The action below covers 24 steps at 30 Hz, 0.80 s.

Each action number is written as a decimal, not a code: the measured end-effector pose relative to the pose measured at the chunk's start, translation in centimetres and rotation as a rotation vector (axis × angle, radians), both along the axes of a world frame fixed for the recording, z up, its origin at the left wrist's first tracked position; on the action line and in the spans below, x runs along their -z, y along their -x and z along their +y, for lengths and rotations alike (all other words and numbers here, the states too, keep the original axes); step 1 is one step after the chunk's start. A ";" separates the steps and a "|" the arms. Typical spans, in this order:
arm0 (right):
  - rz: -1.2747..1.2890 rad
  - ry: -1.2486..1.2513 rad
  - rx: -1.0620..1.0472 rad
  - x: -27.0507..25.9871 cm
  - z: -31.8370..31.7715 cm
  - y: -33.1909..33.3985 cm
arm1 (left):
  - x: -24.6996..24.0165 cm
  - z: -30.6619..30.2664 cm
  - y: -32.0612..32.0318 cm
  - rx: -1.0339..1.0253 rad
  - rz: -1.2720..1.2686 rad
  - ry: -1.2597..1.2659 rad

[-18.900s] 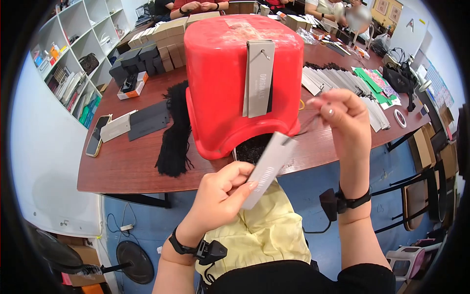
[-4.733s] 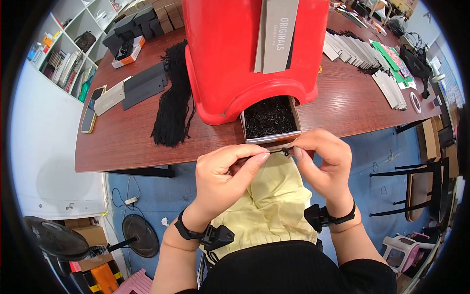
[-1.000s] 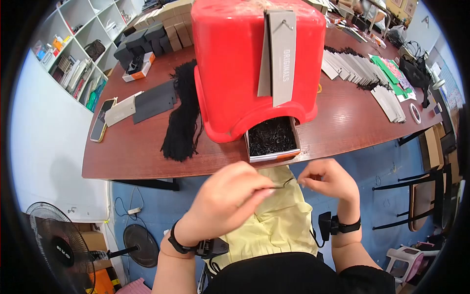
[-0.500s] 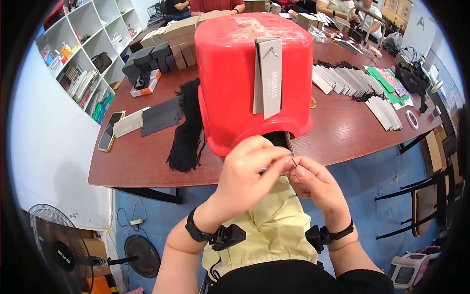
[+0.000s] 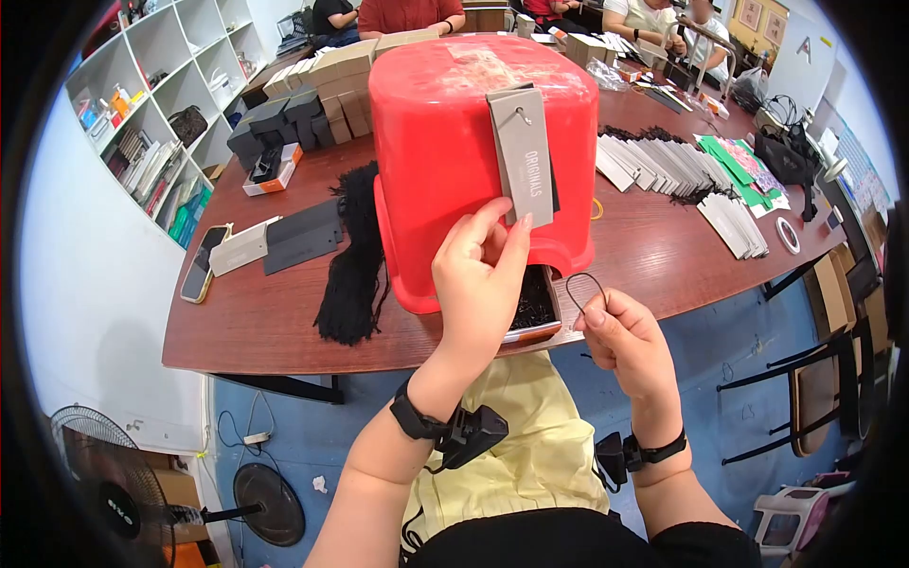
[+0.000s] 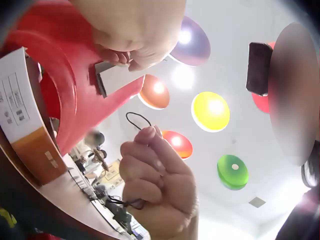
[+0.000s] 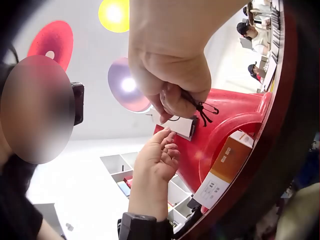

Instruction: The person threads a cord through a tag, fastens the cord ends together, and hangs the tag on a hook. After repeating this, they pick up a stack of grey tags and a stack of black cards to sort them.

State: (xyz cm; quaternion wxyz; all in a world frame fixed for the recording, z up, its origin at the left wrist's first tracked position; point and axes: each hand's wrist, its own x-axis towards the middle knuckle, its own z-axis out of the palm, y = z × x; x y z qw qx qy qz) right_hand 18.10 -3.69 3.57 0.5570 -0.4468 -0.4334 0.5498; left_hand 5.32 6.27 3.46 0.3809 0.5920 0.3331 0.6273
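Observation:
An upturned red bin (image 5: 431, 133) stands on the table, with grey tags (image 5: 526, 161) hanging from a metal hook on its front. My left hand (image 5: 481, 284) pinches the lower end of the tags between thumb and fingers. Lower and to the right, my right hand (image 5: 632, 350) pinches a thin black cord (image 5: 571, 276), whose loop stands up above the fingertips. In the right wrist view, a knot and loose cord ends (image 7: 202, 108) stick out beside the curled right hand (image 7: 172, 75). An open box (image 5: 540, 331) of small black pieces sits partly under the bin's arch.
Black cords (image 5: 352, 293) lie left of the bin, with dark tags (image 5: 303, 237), a grey tag (image 5: 241, 248) and a phone (image 5: 204, 265) farther left. Rows of grey tags (image 5: 653, 166) and a tape roll (image 5: 787, 235) lie to the right. Small cartons (image 5: 346, 76) are stacked behind.
My left hand has risen from beside my right hand to the hanging tags and now pinches them. The cord remains in my right hand, its loop now in plain sight.

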 end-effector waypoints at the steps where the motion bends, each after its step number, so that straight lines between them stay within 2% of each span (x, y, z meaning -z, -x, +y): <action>1: -0.002 -0.001 0.002 -0.1 0.0 0.0 | -0.1 0.2 -0.3 0.048 -0.055 0.050; 4: 0.017 -0.014 -0.006 -0.3 0.2 -0.2 | -1.8 -0.4 -0.7 0.139 -0.131 0.187; 8: -0.073 -0.022 -0.006 -1.3 0.1 -0.2 | -1.4 -0.1 -1.1 0.104 -0.124 0.126; 10: -0.133 -0.034 -0.007 -2.3 0.2 -0.4 | -1.1 -0.2 -0.7 -0.167 0.227 -0.193; 11: -0.194 -0.059 -0.038 -2.9 0.4 -0.6 | -1.0 -0.1 -0.6 -0.165 0.226 -0.196; 13: -0.258 -0.088 -0.065 -4.2 0.9 -0.8 | -1.0 -0.1 -0.5 -0.265 0.266 -0.404; 14: -0.261 -0.150 -0.064 -4.9 1.1 -0.6 | -1.1 -0.7 -0.6 -0.130 0.188 -0.147; 15: -0.266 -0.211 -0.065 -5.5 1.4 -0.5 | -1.2 -0.7 -0.6 -0.130 0.183 -0.149; 17: -0.250 -0.231 -0.086 -6.6 2.1 -0.5 | -1.5 -0.4 -0.7 0.026 0.042 -0.040; 24: -0.373 -0.411 -0.063 -8.9 6.9 1.5 | -1.4 -0.1 0.0 -0.019 0.219 -0.080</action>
